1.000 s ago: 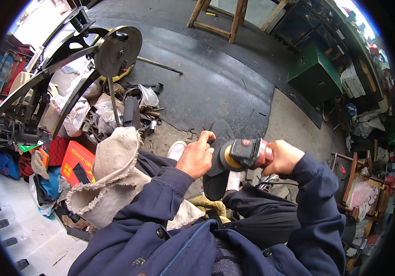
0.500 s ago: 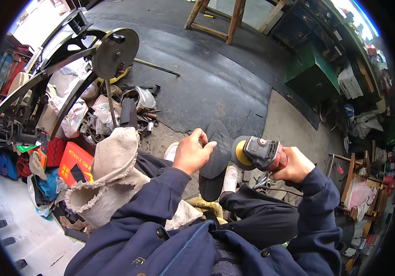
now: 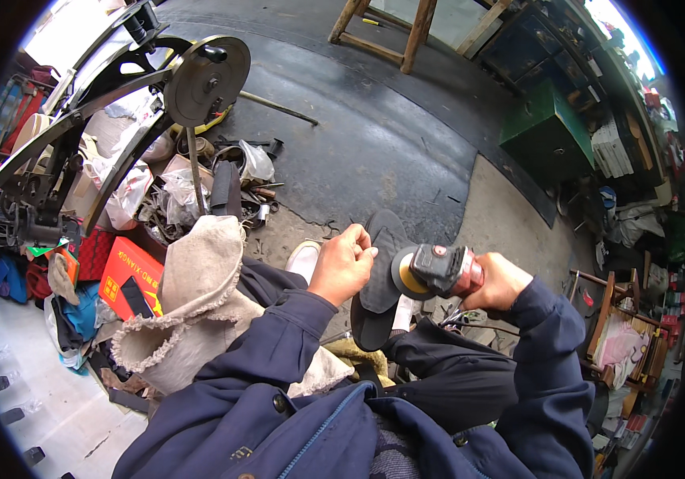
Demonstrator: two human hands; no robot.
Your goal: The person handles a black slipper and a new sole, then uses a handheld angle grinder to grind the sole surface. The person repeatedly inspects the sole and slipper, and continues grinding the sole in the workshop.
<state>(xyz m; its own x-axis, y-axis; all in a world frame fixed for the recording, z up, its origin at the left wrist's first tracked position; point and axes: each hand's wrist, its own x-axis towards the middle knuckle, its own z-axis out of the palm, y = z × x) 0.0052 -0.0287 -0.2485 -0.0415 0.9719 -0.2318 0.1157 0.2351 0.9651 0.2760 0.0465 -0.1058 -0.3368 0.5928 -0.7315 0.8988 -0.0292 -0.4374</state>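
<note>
My left hand (image 3: 344,267) pinches the left edge of a dark grey shoe sole (image 3: 382,275), which hangs tilted over my lap. A black, sole-shaped piece (image 3: 372,329) shows just beneath its lower end; I cannot tell whether the two are joined. Wrapped round the body of a small angle grinder (image 3: 438,270) is my right hand (image 3: 502,282). The grinder's disc (image 3: 408,273), with a yellow centre, overlaps the right edge of the sole in view and seems to meet it. The fingertips of my left hand are partly hidden.
At left stands a black hand-cranked machine with a round wheel (image 3: 208,80). Below it lie plastic bags, scraps and a red-orange box (image 3: 131,279). Beige frayed cloth (image 3: 191,295) covers my left side. A green box (image 3: 546,128) and wooden stool (image 3: 386,36) stand farther off.
The grinder has moved left, so its disc now overlaps the sole's edge. My left hand and the sole have shifted slightly to the right. The view has also moved a little.
</note>
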